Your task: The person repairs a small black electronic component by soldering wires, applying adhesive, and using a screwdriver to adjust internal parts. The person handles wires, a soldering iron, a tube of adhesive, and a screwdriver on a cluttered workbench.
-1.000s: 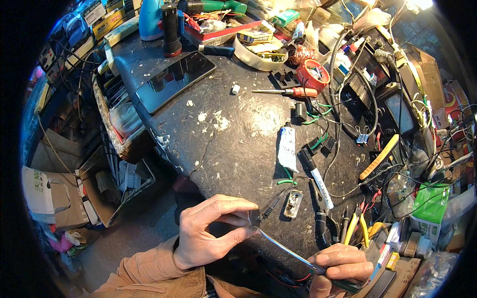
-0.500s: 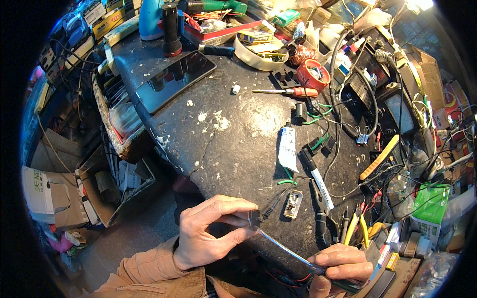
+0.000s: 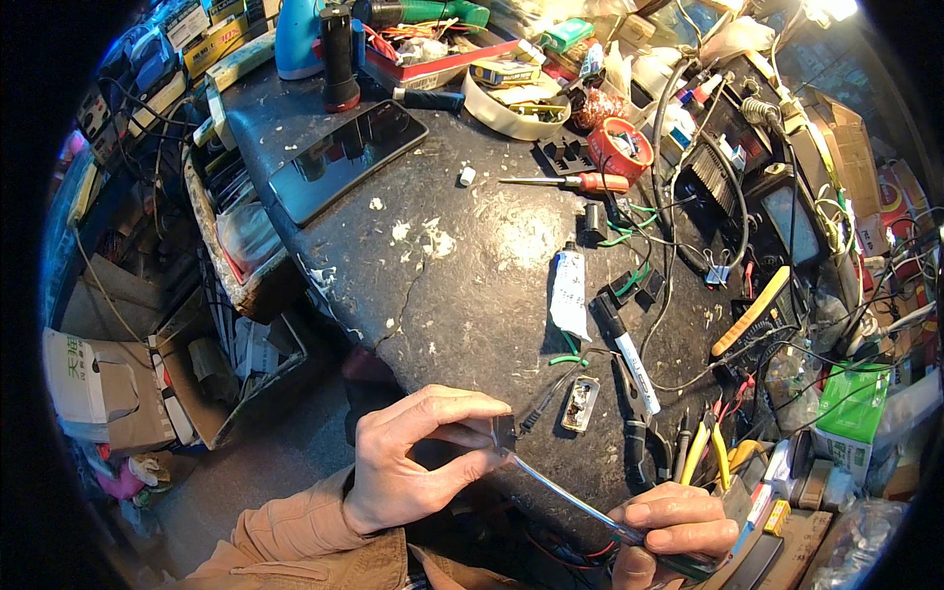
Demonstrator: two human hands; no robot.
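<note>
At the table's near edge my left hand (image 3: pixel 418 457) pinches a small dark block-shaped piece (image 3: pixel 504 431) between thumb and fingers. My right hand (image 3: pixel 678 526), to the lower right, has its fingers closed round the dark handle of a screwdriver (image 3: pixel 570 500). The long shiny shaft slants up to the left, its end at the small piece by my left fingertips. Exactly where the tip meets the piece is too small to tell. Just beyond my hands lie a small open metal-rimmed case (image 3: pixel 580 404) and a black-handled pair of pliers (image 3: pixel 635 442).
A glue tube (image 3: pixel 569 295), a white marker (image 3: pixel 634 359) and a red-handled screwdriver (image 3: pixel 600 184) lie mid-table. A phone (image 3: pixel 349 162) rests at the far left. Yellow-handled pliers (image 3: pixel 697 454), loose cables and a green box (image 3: pixel 853 403) crowd the right. An open carton (image 3: pixel 231 393) stands lower left.
</note>
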